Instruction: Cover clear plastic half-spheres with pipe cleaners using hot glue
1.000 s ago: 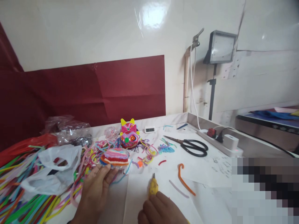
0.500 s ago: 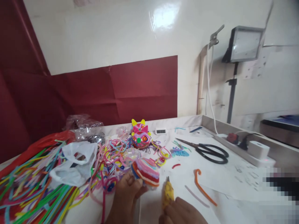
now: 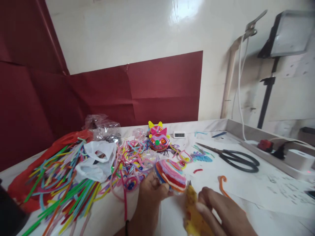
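My left hand is closed around a rounded piece covered in rows of coloured pipe cleaners, striped pink, red, orange, white and blue. Clear plastic shows along its lower edge. In my right hand is a yellow hot glue gun, gripped by its body. Its metal tip points up, close to the right edge of the striped piece; whether they touch I cannot tell. A short red pipe cleaner bit lies just beyond the tip. An orange pipe cleaner with a curled end is partly hidden behind my right hand.
Black-handled scissors lie at the right. Loose pipe cleaners, a white plastic bag and tangled scraps cover the left. Behind stand a decorated cat-like figure and a small digital display. A power strip runs along the right edge.
The view has swung left, so everything sits further right. The glue gun's tip has come nearer the striped piece, and more of the gun's body shows. Both hands keep their hold.
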A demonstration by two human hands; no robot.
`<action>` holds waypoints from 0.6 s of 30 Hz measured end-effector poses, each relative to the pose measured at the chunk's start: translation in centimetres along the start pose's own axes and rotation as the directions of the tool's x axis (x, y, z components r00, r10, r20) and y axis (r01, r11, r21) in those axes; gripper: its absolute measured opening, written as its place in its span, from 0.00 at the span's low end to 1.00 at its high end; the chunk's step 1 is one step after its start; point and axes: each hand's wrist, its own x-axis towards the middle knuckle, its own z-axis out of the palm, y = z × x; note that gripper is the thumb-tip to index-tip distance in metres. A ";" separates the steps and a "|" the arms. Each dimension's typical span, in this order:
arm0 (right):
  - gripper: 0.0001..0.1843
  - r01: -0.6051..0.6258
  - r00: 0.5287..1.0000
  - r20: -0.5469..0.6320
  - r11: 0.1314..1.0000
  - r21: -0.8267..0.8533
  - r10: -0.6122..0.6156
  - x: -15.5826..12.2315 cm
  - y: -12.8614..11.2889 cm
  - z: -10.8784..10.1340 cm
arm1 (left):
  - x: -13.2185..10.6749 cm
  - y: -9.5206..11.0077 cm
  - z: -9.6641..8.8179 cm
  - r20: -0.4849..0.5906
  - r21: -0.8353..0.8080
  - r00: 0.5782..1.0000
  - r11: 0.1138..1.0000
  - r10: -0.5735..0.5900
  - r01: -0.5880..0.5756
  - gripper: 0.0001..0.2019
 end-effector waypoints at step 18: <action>0.15 -0.301 0.931 0.249 0.947 0.111 0.267 8.2 6.5 -0.8 | -4.9 0.1 0.9 0.110 0.390 0.950 0.866 0.292 -0.312 0.13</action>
